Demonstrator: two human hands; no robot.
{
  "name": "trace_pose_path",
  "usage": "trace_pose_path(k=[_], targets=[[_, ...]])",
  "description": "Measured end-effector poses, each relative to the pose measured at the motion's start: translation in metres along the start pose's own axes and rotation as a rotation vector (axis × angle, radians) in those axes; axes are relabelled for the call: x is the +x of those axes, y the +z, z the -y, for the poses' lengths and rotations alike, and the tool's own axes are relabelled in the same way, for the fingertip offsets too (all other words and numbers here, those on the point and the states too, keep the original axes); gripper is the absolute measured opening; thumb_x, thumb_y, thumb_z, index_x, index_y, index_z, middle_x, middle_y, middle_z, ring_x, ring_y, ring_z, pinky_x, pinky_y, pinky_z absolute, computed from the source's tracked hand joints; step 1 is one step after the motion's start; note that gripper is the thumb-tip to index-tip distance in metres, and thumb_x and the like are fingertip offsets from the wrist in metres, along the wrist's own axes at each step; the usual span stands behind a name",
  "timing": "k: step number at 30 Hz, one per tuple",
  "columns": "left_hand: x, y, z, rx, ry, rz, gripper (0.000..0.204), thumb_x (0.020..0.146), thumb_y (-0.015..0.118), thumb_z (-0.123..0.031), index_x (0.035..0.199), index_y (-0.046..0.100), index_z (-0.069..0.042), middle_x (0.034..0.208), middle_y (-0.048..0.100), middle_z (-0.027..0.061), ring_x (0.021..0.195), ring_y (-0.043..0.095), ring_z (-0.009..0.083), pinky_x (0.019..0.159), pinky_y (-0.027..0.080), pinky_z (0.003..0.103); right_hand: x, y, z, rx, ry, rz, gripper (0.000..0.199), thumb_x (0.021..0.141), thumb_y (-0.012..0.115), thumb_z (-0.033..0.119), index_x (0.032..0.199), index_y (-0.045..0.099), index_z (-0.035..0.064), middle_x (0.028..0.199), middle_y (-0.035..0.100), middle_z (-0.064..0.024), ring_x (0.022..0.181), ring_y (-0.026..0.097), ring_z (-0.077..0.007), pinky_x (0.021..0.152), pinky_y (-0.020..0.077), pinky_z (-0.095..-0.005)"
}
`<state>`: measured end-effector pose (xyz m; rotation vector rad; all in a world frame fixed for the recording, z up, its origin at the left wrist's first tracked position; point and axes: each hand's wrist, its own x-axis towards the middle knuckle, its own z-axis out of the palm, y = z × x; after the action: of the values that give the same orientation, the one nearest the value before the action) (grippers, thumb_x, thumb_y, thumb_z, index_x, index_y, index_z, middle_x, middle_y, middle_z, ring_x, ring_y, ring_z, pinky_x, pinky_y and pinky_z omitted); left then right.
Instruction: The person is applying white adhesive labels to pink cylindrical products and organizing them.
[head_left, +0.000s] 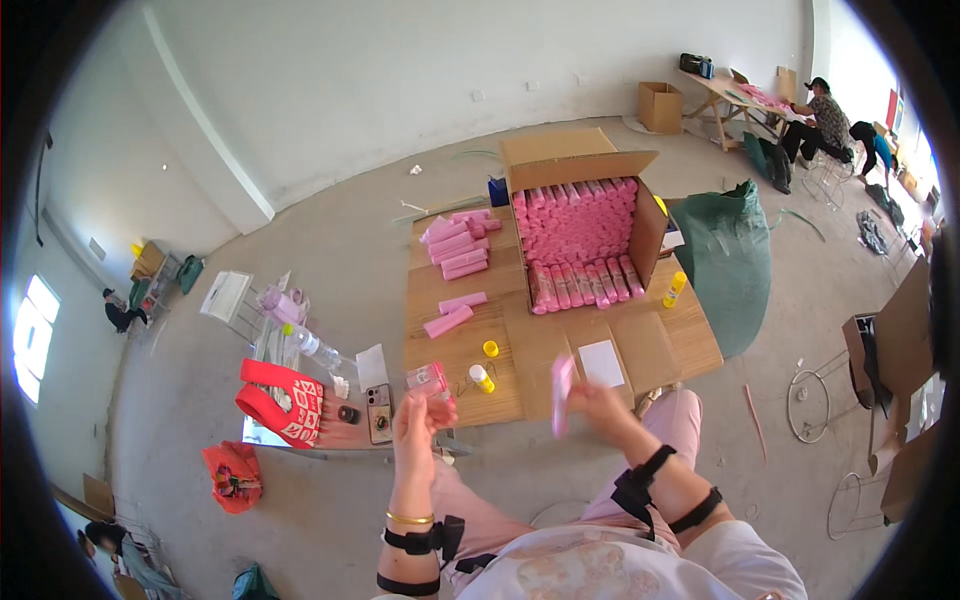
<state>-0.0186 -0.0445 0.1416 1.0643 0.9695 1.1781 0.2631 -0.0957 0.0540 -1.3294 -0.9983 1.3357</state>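
Note:
My right hand [603, 408], smeared by motion, grips a slim pink roll [562, 395] held upright over the table's front edge. My left hand [414, 424] is raised at the table's front left, fingers curled; whatever is between them is too small to make out. Just beyond it lies a small clear and pink packet [427, 377]. An uncapped glue stick [482, 378] stands nearby, its yellow cap [490, 348] behind it. Two loose pink rolls [448, 321] lie farther back, with a pile of pink rolls [457, 245] beyond. Near my right hand is a white card [600, 363].
An open cardboard box [648, 225] packed with pink rolls occupies the wooden table's [510, 375] back. Another glue stick [675, 290] stands to its right, beside a green sack [735, 270]. At left are a phone [380, 413], red bag [280, 400] and bottle [312, 346]. People sit farther off.

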Motion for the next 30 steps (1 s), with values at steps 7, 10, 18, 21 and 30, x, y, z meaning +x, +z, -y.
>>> trace_pose_path(k=[7,10,18,21,30], targets=[[0.101,-0.062,0.041,0.372,0.125,-0.178,0.028,0.092,0.055,-0.025,0.108,0.058,-0.003,0.095,0.064,0.0083,0.092,0.059,0.0163,0.08,0.046,0.03,0.066,-0.031,-0.002,0.028,-0.059,-0.143,0.023,0.088,0.06,0.019,0.097,0.06,-0.002,0.075,0.063,-0.0061,0.06,0.06,-0.0117,0.056,0.0485,-0.0261],[0.158,-0.097,0.107,0.577,0.022,-0.232,0.035,0.088,0.059,-0.029,0.11,0.058,-0.002,0.1,0.065,0.0122,0.098,0.059,0.0221,0.084,0.046,0.034,0.128,-0.052,-0.007,0.013,-0.029,-0.329,0.026,0.089,0.06,0.024,0.089,0.058,-0.0012,0.07,0.061,-0.0055,0.053,0.058,-0.0124,0.048,0.0456,-0.0255],[0.253,-0.087,0.157,1.212,-0.151,-0.143,0.049,0.074,0.07,-0.04,0.104,0.064,-0.001,0.106,0.064,0.02,0.1,0.06,0.0338,0.083,0.048,0.04,0.214,-0.08,-0.022,-0.274,-0.15,-0.397,0.036,0.09,0.058,0.028,0.115,0.056,0.0006,0.088,0.063,-0.007,0.086,0.062,-0.013,0.07,0.0479,-0.0255],[0.269,-0.101,0.168,1.124,-0.188,-0.183,0.051,0.069,0.074,-0.041,0.099,0.065,-0.001,0.096,0.066,0.0176,0.094,0.061,0.0354,0.081,0.048,0.04,0.216,-0.068,-0.021,-0.45,-0.34,-0.445,0.036,0.089,0.059,0.023,0.116,0.055,-0.0015,0.094,0.062,-0.0108,0.091,0.062,-0.0173,0.077,0.048,-0.0282],[0.239,-0.087,0.123,0.601,-0.169,-0.089,0.037,0.073,0.078,-0.026,0.094,0.058,-0.003,0.082,0.065,0.008,0.07,0.063,0.0165,0.057,0.045,0.028,0.127,-0.045,-0.037,-0.389,-0.135,-0.252,0.021,0.089,0.059,0.018,0.101,0.064,0.0011,0.087,0.063,-0.0094,0.078,0.059,-0.0147,0.07,0.0465,-0.0275]])
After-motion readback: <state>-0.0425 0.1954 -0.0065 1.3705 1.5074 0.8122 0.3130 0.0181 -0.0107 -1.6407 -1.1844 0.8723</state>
